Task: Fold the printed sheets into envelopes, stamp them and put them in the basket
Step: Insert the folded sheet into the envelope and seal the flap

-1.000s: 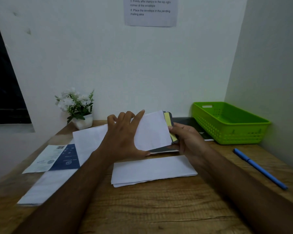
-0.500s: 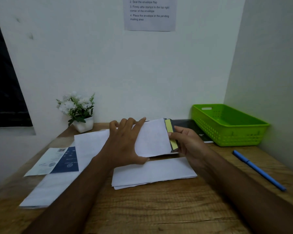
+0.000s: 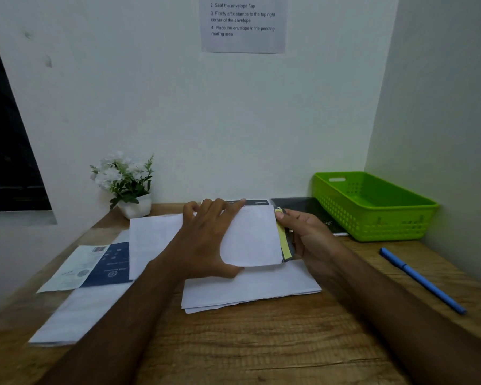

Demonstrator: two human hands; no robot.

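A: In the head view, what do the hands hold?

B: The left hand [image 3: 206, 240] lies spread flat on a folded white paper sheet [image 3: 252, 237]. The right hand [image 3: 307, 236] is curled, its thumb and fingers pinching the right edge of the sheet, beside a yellow strip [image 3: 285, 244].

A: And the other things?

B: A flat white folded stack [image 3: 256, 290] lies just below on the wooden surface [image 3: 261, 351]. The bright green plastic basket [image 3: 372, 215] stands at the right, a blue pen [image 3: 419, 279] near it.
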